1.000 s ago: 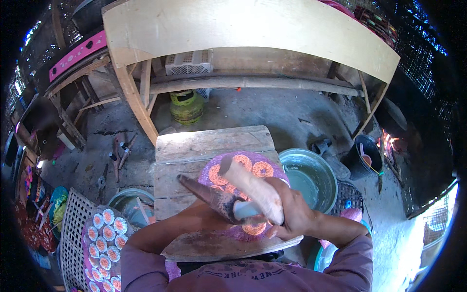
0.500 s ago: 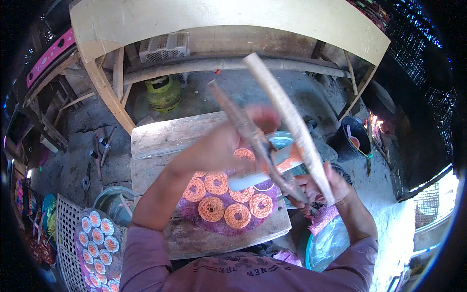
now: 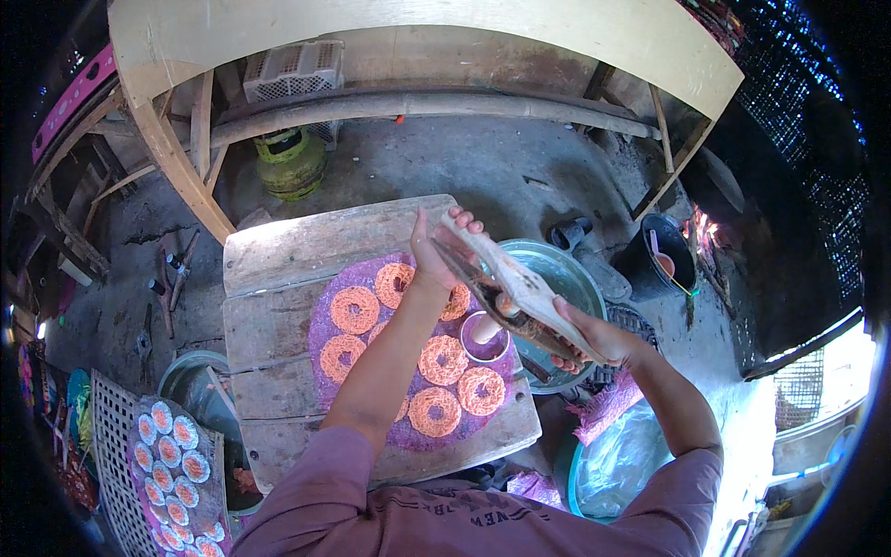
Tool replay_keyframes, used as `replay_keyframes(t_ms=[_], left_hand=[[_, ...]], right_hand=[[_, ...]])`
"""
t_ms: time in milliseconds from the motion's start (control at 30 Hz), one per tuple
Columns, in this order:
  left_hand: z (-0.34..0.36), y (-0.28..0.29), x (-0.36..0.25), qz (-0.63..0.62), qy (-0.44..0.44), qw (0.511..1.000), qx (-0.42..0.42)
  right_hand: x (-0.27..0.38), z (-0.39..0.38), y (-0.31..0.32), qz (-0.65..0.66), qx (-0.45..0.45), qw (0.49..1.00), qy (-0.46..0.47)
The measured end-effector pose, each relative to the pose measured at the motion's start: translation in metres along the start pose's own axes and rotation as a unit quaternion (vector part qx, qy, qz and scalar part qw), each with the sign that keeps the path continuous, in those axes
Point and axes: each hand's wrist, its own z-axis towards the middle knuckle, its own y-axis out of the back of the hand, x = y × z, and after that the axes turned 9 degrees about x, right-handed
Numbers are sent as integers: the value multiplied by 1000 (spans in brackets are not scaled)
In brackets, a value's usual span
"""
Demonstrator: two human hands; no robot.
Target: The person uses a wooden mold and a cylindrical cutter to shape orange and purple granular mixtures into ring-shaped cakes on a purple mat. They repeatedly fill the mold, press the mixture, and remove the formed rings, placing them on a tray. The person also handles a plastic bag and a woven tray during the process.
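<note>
Two wooden bars are squeezed together in a hand press: a pale bar above and a darker brown bar beneath it. At the far end, my left hand is closed around both; my right hand clasps their near end. A white tube shows below the press, upright within a thin ring. Several orange, noodle-like dough rings lie on a round purple mat, which rests on a plank table. My left forearm covers part of the mat.
Beside the table's right edge stands a teal basin, with a black bucket farther right near a fire. A plastic-lined basin is at near right. To the left are another basin and a tray of small rings.
The press has swung down from a raised, blurred position to over the mat's right side. Its bars have come together, and my left hand now grips their far end. The view has shifted slightly.
</note>
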Motion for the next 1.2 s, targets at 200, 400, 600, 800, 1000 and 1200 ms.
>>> replay_keyframes(t_ms=[200, 400, 600, 800, 1000, 1200], left_hand=[[-9, 7, -10, 32, -6, 998, -62], [8, 5, -10, 21, 2, 999, -30], [14, 16, 8, 0, -13, 999, -32], [2, 31, 26, -60, 3, 997, -44], [-19, 28, 29, -29, 2, 994, -102], [-26, 13, 8, 5, 9, 991, -132]], right_hand=[[-12, 19, -6, 18, 15, 999, 24], [-8, 23, -7, -65, -85, 993, 42], [-8, 12, -4, -109, -165, 980, 18], [-17, -5, -7, -131, -177, 975, -14], [-32, -9, -22, -104, -174, 979, -32], [-47, 12, -36, -72, -180, 981, 12]])
